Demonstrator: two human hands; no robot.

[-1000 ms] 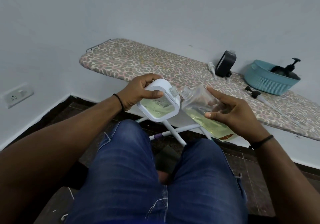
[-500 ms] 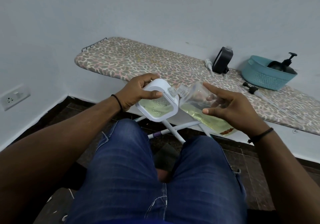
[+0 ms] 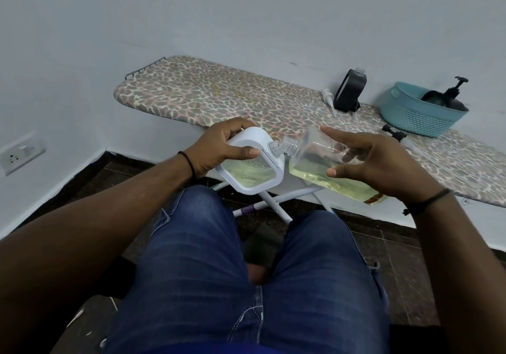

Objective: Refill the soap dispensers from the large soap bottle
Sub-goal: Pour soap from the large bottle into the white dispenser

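Note:
My left hand point(image 3: 219, 147) grips a white soap dispenser point(image 3: 253, 169) with a clear window that shows pale yellow soap. My right hand point(image 3: 375, 162) holds the large clear soap bottle point(image 3: 315, 163) tipped on its side, partly full of yellow soap. The bottle's threaded neck point(image 3: 282, 145) touches the dispenser's top corner. Both are held above my knees, in front of the ironing board point(image 3: 232, 96).
On the board stand a black dispenser point(image 3: 350, 91), a white pump point(image 3: 328, 99) lying beside it, a black pump part point(image 3: 394, 134) and a teal basket point(image 3: 419, 112) with a black pump bottle point(image 3: 451, 93) inside. A wall socket point(image 3: 19, 155) is at left.
The bottle has tilted flatter, with its neck raised against the dispenser's top. My view has shifted slightly, and both hands keep their hold.

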